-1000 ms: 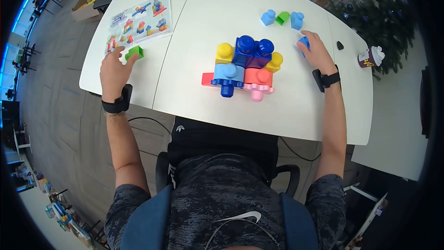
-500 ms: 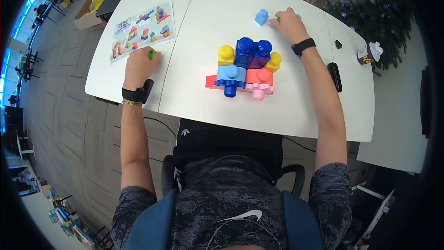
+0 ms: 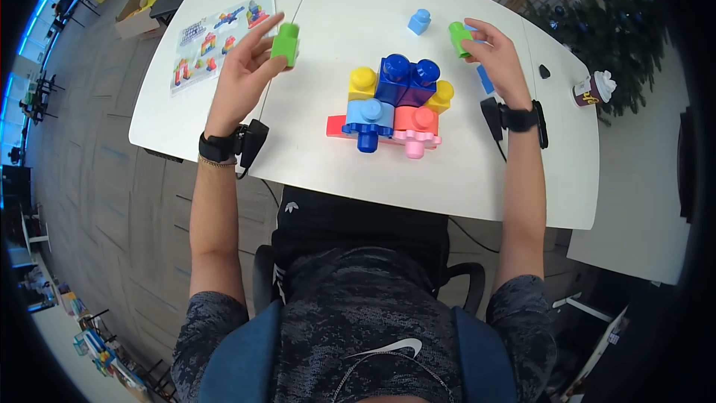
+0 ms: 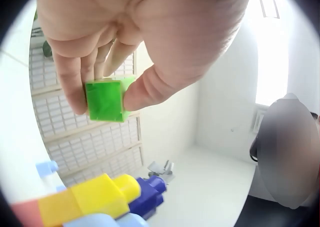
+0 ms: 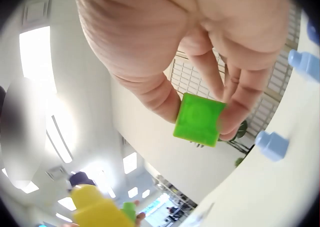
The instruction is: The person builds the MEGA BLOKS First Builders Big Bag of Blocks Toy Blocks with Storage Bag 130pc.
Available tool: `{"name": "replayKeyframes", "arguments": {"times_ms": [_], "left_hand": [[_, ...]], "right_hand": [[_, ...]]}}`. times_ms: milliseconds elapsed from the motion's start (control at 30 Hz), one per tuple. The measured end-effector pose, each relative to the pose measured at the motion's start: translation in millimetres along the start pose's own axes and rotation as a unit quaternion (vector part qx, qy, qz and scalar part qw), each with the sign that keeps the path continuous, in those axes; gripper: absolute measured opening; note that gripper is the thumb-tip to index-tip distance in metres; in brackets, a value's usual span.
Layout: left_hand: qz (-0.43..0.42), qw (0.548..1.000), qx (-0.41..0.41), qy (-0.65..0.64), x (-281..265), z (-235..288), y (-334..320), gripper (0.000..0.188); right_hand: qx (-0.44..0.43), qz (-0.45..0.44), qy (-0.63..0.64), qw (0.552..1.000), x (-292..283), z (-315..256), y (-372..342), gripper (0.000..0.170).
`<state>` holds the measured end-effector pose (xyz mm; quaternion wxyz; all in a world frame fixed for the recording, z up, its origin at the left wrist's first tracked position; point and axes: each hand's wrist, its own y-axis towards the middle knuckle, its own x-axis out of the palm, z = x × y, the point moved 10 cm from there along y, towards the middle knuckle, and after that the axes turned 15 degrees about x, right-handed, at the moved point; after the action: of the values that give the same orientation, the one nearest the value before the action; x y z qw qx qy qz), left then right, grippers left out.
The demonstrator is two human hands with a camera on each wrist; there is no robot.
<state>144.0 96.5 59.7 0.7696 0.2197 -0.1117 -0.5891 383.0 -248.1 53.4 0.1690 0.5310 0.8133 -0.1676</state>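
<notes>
Between thumb and fingers, my left hand pinches a green building block, held up beside the picture sheet; its square hollow underside faces the left wrist view. My right hand pinches a second green block near the far right of the table. Close by that hand stand a light blue block and a blue block, with another light blue one partly hidden behind the fingers. Mid-table sits a built block assembly in yellow, dark blue, purple, light blue and coral, with blue and pink gear-shaped pieces in front.
A printed sheet of block models lies at the table's left, partly covered by my left hand. At the right edge are a small black object and a dark cup with a white top. A decorated tree stands beyond the table.
My left hand has picked up its green block and raised it rightward and away. My right hand has gone from the blue block to the far green one, gripped it and drawn back slightly.
</notes>
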Motion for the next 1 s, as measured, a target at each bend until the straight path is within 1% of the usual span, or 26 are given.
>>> {"name": "replayKeyframes", "arguments": {"times_ms": [33,67,100,133,167,233,267,300,367,400,433,500,533,567,700,767,900,1000], "left_hand": [[0.002,1.000,-0.002,0.000,6.8,5.0,1.2,0.055],[-0.007,0.999,0.021,-0.035,17.0,14.1,4.7,0.060],[-0.016,0.996,0.045,-0.069,27.2,21.1,7.2,0.066],[-0.014,0.994,0.053,-0.091,35.2,22.0,7.1,0.063],[-0.017,0.994,0.053,-0.092,43.3,24.5,7.3,0.063],[-0.072,0.985,0.076,-0.139,71.6,38.5,5.9,0.059],[-0.068,0.980,0.081,-0.168,80.9,41.6,4.7,0.056],[-0.072,0.980,0.080,-0.170,88.6,39.8,4.4,0.056],[-0.108,0.982,0.139,-0.071,101.2,43.8,1.3,0.054],[-0.120,0.985,0.128,0.000,105.0,41.3,-2.1,0.055],[-0.121,0.984,0.129,0.003,106.0,38.4,-4.8,0.055],[-0.107,0.989,0.089,-0.052,106.2,23.4,-9.0,0.053],[-0.109,0.990,0.077,-0.053,106.4,21.8,-10.5,0.052],[-0.111,0.990,0.074,-0.051,106.8,22.3,-11.4,0.052],[-0.106,0.990,0.077,-0.052,106.4,26.2,-9.4,0.049],[-0.110,0.990,0.069,-0.054,107.0,24.2,-10.1,0.049],[-0.127,0.989,0.054,-0.053,109.3,19.9,-9.3,0.048],[-0.134,0.988,0.043,-0.056,108.7,17.3,-9.2,0.048]], "right_hand": [[-0.010,-0.062,0.108,0.992,2.8,-3.0,-12.1,0.039],[-0.009,-0.063,0.108,0.992,3.3,-2.4,-22.5,0.039],[-0.039,-0.079,0.144,0.986,5.4,-7.9,-35.5,0.041],[-0.068,-0.094,0.180,0.977,6.7,-13.8,-49.7,0.044],[-0.067,-0.092,0.181,0.977,9.9,-16.7,-63.7,0.044],[-0.128,-0.116,0.243,0.954,19.9,-37.2,-99.2,0.050],[-0.125,-0.117,0.271,0.947,24.4,-38.7,-109.0,0.053],[-0.124,-0.113,0.272,0.948,31.2,-40.2,-116.6,0.053],[-0.150,-0.110,0.215,0.959,48.0,-48.2,-128.9,0.048],[-0.151,-0.110,0.217,0.958,52.5,-46.3,-129.4,0.048],[-0.145,-0.107,0.202,0.963,59.3,-40.3,-128.1,0.047],[-0.139,-0.103,0.189,0.967,61.3,-36.3,-125.7,0.047],[-0.145,-0.103,0.171,0.969,60.7,-38.1,-125.9,0.048],[-0.149,-0.103,0.153,0.971,61.6,-38.8,-127.2,0.049],[-0.157,-0.110,0.158,0.969,60.8,-44.3,-127.5,0.046],[-0.157,-0.114,0.098,0.976,66.1,-47.1,-130.2,0.043],[-0.151,-0.119,0.102,0.976,66.5,-42.7,-128.4,0.042],[-0.169,-0.114,0.079,0.976,64.1,-46.8,-130.4,0.044]]}}
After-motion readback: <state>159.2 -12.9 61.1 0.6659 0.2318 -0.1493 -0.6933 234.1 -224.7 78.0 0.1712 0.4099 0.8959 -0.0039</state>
